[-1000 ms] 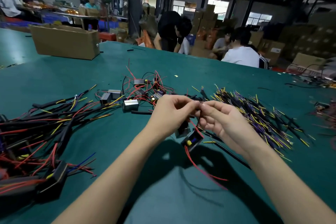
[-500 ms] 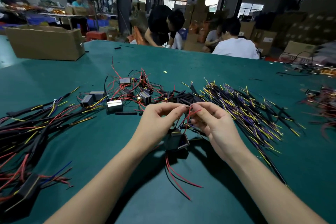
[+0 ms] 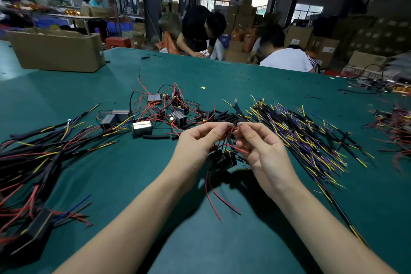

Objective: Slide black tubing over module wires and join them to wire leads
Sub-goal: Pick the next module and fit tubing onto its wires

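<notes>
A small black module (image 3: pixel 222 159) hangs between my hands above the green table (image 3: pixel 155 184). Red wires (image 3: pixel 213 198) trail from it toward me. My left hand (image 3: pixel 198 142) pinches the module's wires between thumb and forefinger at the top. My right hand (image 3: pixel 258 147) pinches a red wire end right beside it, fingertips almost touching. Short black tubing pieces (image 3: pixel 222 115) lie just behind my hands. A wide pile of black, yellow and purple wire leads (image 3: pixel 300 135) spreads to the right. Whether tubing sits on the pinched wire is hidden by my fingers.
More modules with red wires (image 3: pixel 164 107) lie behind my hands. Finished bundles (image 3: pixel 33 158) cover the left side. A cardboard box (image 3: pixel 55 51) stands far left. Another wire heap (image 3: pixel 395 131) sits at the right edge. People work beyond the table's far edge.
The module has turned and hangs lower between my hands, its red wires now trailing toward me. Both hands keep pinching the wire ends at the top. The camera shifted slightly.
</notes>
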Demonstrator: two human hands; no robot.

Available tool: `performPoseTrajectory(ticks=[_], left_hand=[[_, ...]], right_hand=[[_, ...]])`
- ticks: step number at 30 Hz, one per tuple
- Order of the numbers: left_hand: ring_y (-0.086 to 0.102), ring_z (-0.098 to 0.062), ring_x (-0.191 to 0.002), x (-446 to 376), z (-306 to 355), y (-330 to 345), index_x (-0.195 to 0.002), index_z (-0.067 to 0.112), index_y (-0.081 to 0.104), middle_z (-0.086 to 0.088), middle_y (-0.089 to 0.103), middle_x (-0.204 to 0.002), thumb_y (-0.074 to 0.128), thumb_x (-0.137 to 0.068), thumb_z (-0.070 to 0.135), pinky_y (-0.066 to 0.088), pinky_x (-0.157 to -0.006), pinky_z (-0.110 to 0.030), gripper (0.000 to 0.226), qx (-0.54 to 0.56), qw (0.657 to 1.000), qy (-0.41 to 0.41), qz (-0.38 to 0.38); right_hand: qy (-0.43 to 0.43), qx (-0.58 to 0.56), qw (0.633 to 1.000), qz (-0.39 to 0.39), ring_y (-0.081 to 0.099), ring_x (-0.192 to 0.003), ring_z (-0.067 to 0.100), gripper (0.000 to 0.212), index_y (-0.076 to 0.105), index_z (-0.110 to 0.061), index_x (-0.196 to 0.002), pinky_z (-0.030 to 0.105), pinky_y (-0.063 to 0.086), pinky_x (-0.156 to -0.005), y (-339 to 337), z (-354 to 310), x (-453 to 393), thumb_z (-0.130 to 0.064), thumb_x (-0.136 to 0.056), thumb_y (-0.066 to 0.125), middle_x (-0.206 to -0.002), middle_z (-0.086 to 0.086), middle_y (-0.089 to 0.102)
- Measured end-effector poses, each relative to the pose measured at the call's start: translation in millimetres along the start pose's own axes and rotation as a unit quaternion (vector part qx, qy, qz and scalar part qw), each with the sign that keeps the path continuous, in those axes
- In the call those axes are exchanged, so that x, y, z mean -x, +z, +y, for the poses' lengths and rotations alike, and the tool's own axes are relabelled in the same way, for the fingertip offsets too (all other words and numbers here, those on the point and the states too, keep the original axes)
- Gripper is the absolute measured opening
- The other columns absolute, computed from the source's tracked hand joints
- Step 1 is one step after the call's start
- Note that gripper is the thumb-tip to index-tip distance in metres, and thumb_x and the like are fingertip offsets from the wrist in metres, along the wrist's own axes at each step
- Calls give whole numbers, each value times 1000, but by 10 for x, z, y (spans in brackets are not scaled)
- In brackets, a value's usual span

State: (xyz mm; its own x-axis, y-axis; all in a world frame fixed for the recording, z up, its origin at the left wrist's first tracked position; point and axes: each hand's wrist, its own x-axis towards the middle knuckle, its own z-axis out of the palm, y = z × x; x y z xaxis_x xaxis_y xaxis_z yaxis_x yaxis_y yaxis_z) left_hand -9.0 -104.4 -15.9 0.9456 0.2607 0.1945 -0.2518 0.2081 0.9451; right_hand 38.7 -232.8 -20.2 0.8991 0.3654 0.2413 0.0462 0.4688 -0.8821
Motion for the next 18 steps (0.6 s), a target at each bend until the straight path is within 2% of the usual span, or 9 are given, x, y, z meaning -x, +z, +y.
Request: performPoseTrajectory(ticks=[2, 5, 10, 12, 15, 18], left_hand=[[64, -5, -86, 6, 4, -6, -93, 10, 72, -3, 73, -91, 59, -90, 13, 47, -82, -18, 13, 4, 1000, 5, -4], [66, -5, -85, 8, 54, -40, -92, 5, 73, -7, 74, -91, 63, -88, 8, 49, -78, -12, 11, -76, 996, 51, -19], [69, -21, -95, 16, 92, -44, -90, 9, 75, -6, 75, -92, 67, -86, 9, 51, -90, -25, 9, -138, 987, 81, -17], [69, -13, -89, 18, 85, -30, -89, 9, 75, -2, 76, -88, 67, -86, 10, 51, -83, -18, 9, -112, 991, 72, -1], [64, 4, -76, 16, 71, 5, -88, 12, 73, 7, 73, -80, 66, -86, 13, 43, -65, -4, 8, -45, 998, 26, 33], [63, 0, -80, 10, 47, 23, -90, 12, 72, 2, 72, -86, 65, -86, 14, 45, -70, -8, 9, 5, 1000, -11, 23]], right_hand=[[-6, 35, 999, 0, 58, -67, 11, 8, 69, -16, -81, 18, 51, -64, -3, 11, 17, -21, -75, 65, -79, 1, 70], [-21, 98, 995, 7, 58, -77, 17, 13, 70, -16, -82, 21, 50, -69, -24, 3, 27, -25, -74, 66, -82, 0, 72], [-32, 124, 992, 15, 59, -76, 16, 9, 73, -19, -79, 21, 49, -69, -35, -13, 45, -25, -76, 67, -78, 1, 71], [-67, 158, 985, 12, 58, -69, 13, 6, 71, -18, -81, 19, 49, -65, -27, -11, 51, -15, -83, 66, -72, -1, 69], [-90, 153, 984, 33, 57, -63, 9, 17, 71, -20, -80, 18, 48, -62, -12, 7, 48, -9, -89, 63, -68, -3, 66], [-75, 106, 991, 38, 59, -66, 7, 19, 73, -24, -78, 17, 49, -63, 17, 23, 45, -12, -87, 63, -72, -5, 68]])
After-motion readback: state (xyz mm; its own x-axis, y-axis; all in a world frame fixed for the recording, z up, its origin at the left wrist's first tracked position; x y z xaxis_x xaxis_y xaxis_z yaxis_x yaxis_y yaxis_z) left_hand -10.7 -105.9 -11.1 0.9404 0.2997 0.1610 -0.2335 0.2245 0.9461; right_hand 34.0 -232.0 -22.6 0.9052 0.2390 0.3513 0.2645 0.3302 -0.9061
